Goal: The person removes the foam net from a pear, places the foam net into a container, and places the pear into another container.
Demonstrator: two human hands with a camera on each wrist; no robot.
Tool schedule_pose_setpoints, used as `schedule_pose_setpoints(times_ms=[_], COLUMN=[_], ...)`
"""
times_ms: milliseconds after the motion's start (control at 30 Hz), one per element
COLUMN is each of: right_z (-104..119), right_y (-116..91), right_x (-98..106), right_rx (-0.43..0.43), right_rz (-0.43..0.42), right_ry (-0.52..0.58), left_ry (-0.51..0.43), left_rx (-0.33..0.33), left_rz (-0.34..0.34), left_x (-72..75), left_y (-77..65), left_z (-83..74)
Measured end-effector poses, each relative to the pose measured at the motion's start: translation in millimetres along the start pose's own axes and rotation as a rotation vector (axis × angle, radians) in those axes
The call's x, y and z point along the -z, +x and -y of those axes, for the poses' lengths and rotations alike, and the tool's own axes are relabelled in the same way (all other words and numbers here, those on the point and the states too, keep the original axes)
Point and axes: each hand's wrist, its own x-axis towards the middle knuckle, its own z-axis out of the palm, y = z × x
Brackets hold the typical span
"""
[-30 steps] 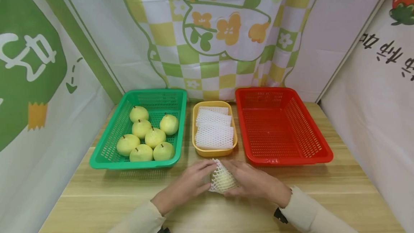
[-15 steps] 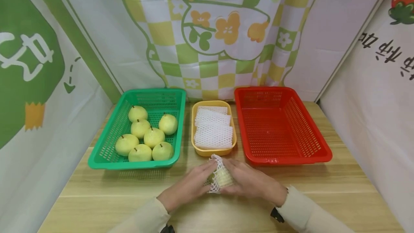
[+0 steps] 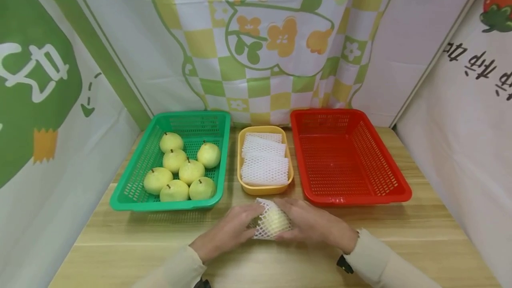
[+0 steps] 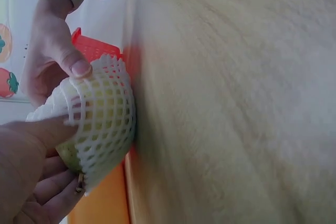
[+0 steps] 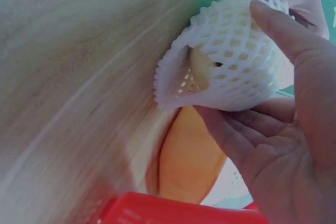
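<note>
A pale green pear (image 4: 68, 156) sits inside a white foam net sleeve (image 3: 272, 221) between both hands, close over the wooden table. My left hand (image 3: 230, 230) holds the stem end, thumb on the mesh and fingers beneath, as the left wrist view shows; the brown stem (image 4: 80, 183) pokes out at that end. From the other side my right hand (image 3: 314, 223) grips the sleeved pear, its thumb (image 5: 273, 19) on top and fingers below. The sleeve's other mouth gapes open in the right wrist view, where the pear's bottom (image 5: 199, 69) shows inside.
A green basket (image 3: 226, 159) with several pears stands at the left. Behind the hands, a yellow tub (image 3: 266, 189) holds folded white net sleeves (image 3: 264, 170). The red basket (image 3: 336, 163) at the right has nothing in it. Printed cloth (image 3: 256, 57) hangs behind the table.
Both hands keep hold of the sleeved pear and shift it slightly. The sleeve bunched up half a second ago and now spreads wider, as my left hand moves a little to the left.
</note>
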Motion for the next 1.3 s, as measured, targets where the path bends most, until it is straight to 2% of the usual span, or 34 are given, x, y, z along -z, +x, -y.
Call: schedule_pose_setpoints(times_ms=[133,233,367,500,633,733,933,1133,1300], right_z=[-4,-6,-6,-5,-2,-1,-2,-1,1], right_y=[0,1,2,3,7,13,20,24,18], right_x=[-1,-1,0,1,0,-5,-14,-16,-15], right_rx=[0.038,0.058,0.055,0.067,0.09,0.097,0.171,0.266,0.281], right_rz=[-0.008,-0.015,-0.002,-0.004,-0.015,-0.005,-0.029,-0.065,-0.108], right_ry=[0.014,0.023,0.06,0.072,0.056,0.037,0.056,0.132,0.112], left_ry=[0.056,0.083,0.083,0.068,0.105,0.13,0.067,-0.008,0.007], left_rx=[0.073,0.088,0.041,0.025,0.06,0.092,0.118,0.153,0.122], left_rz=[0.113,0.165,0.114,0.063,0.078,0.091,0.083,0.08,0.029], left_x=[-0.2,-3.2,-4.4,1.6,8.1,6.9,3.7,13.5,20.5], left_y=[2.8,5.8,4.5,1.3,2.4,2.8,-0.1,-3.5,-12.0], left_z=[-1.3,-3.1,-3.1,-0.5,0.9,2.9,7.4,10.3,13.8])
